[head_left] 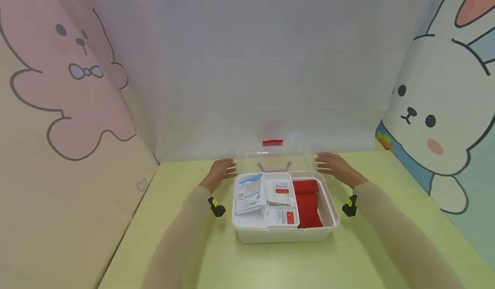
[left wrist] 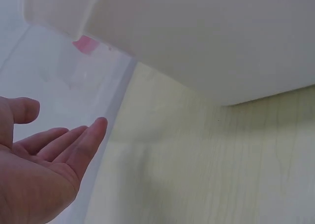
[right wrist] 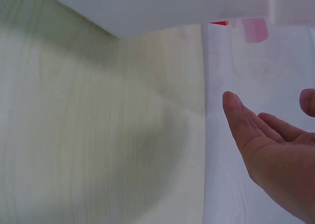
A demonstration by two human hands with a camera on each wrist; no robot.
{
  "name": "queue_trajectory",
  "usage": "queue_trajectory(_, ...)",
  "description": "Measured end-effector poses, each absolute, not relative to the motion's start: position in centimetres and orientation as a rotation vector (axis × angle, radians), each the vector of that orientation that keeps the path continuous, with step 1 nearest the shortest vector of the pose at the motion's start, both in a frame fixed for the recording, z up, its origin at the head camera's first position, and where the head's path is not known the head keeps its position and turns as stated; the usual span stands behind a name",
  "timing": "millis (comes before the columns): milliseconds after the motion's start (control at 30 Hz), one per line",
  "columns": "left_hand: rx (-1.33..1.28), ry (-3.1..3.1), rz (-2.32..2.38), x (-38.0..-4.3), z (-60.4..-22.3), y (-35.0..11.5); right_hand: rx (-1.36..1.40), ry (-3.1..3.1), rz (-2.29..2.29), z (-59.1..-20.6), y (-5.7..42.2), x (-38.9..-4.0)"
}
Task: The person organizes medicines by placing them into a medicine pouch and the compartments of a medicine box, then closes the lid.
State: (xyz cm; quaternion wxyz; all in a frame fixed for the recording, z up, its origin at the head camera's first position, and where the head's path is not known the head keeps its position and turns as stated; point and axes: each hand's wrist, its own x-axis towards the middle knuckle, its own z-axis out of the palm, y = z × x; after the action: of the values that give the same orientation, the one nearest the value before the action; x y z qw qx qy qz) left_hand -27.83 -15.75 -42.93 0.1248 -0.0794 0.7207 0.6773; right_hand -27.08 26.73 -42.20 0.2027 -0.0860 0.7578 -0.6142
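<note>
A white first-aid box (head_left: 286, 236) stands on the table with its clear lid (head_left: 247, 162) tipped back behind it. The lid carries a red latch (head_left: 272, 142). In the box's tray lie a packet marked Surgical (head_left: 250, 194) and white packets with red labels (head_left: 281, 217); red cloth-like pouches (head_left: 308, 209) fill the right side. My left hand (head_left: 220, 173) is beside the lid's left edge, fingers extended and slightly bent. At the lid's right edge, my right hand (head_left: 340, 168) mirrors it. Both wrist views show nothing gripped; whether fingertips touch the lid I cannot tell.
The pale wood-look table (head_left: 286, 265) runs back to a white sheeted wall (head_left: 232, 65). Side panels with a pink cartoon animal (head_left: 77, 95) and a white rabbit (head_left: 437, 104) stand to the left and right.
</note>
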Motion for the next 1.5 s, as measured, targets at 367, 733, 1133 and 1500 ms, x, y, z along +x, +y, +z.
queue_trajectory(367,-0.273,2.029,1.937,-29.1,-42.8,-14.6,-0.222,2.017,-1.699,-42.5,25.2,-28.5)
queue_trajectory(733,-0.247,2.057,1.934,-28.7,-40.9,-14.1,-0.251,2.039,-1.668,-40.8,25.2,-28.9)
queue_trajectory(1133,-0.141,2.124,1.958,-28.2,-37.4,-13.5,-0.301,2.076,-1.733,-38.1,25.0,-28.2)
queue_trajectory(1500,-0.062,2.161,1.963,-26.8,-33.9,-13.4,-0.316,2.128,-1.803,-35.1,24.3,-26.4)
